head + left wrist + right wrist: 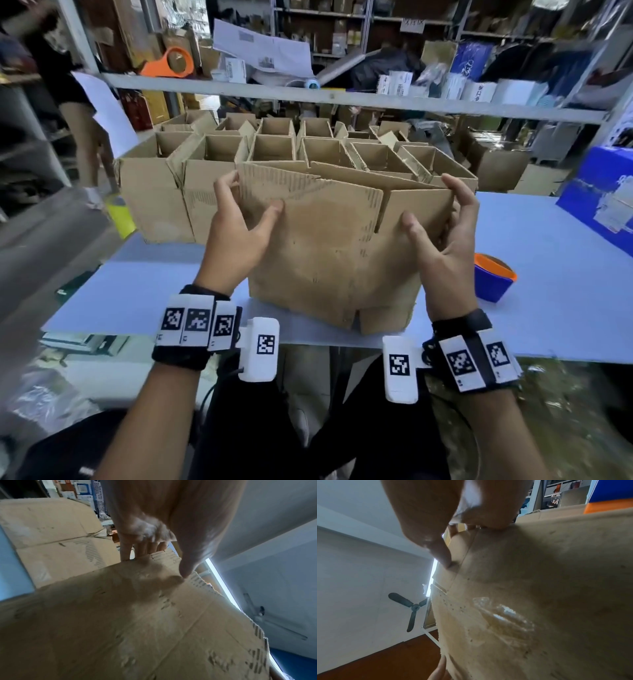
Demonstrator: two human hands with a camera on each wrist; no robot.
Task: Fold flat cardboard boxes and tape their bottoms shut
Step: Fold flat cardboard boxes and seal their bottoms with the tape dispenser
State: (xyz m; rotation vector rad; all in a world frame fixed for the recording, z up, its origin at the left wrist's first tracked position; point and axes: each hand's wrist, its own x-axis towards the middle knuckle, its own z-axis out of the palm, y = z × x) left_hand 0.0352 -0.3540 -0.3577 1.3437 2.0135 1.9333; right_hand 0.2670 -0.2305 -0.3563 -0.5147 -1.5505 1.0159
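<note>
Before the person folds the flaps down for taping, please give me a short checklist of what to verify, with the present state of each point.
1. Box stands on the table: ok.
2. Left hand holds the left flap, thumb in front, fingers behind its edge: ok.
3. Right hand holds the box's right upper corner: ok.
4. Flaps folded flat and closed: not ok, they stand up and overlap.
5. Tape roll within reach, on the table right of the box: ok.
6. Room behind the box: not ok, the finished boxes stand close behind it.
</note>
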